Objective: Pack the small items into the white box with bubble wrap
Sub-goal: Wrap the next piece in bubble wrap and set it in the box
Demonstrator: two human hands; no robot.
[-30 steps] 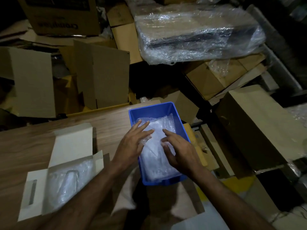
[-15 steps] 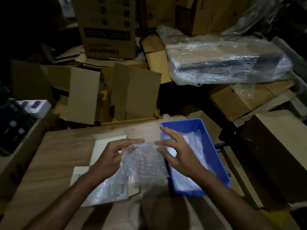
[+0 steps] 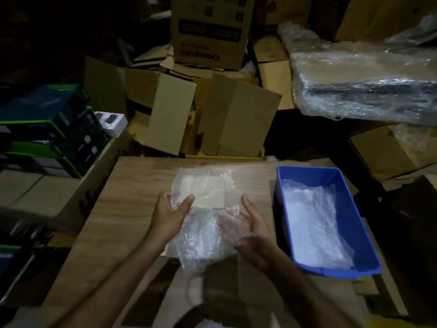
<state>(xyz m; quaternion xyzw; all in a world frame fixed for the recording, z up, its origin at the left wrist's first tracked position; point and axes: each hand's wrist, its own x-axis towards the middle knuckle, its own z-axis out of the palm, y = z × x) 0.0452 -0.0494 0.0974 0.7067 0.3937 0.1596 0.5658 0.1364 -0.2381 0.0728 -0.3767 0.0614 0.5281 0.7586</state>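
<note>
Step in hand: I judge I am laying a clear, crinkled sheet of bubble wrap [image 3: 203, 223] over the flat white cardboard box [image 3: 208, 194] on the wood-grain table [image 3: 132, 185].
Left hand [image 3: 171, 213]: thumb and fingers pinch the sheet's left edge.
Right hand [image 3: 248, 227]: spread, palm up under the sheet's right side.
Box position: mid-table, mostly veiled by the wrap, well left of the blue plastic bin [image 3: 354, 209].
Next move: probably lower the sheet squarely and tuck it in; small items not discernible.
Count: one box, one held sheet, one bin holding more wrap, two hands.
</note>
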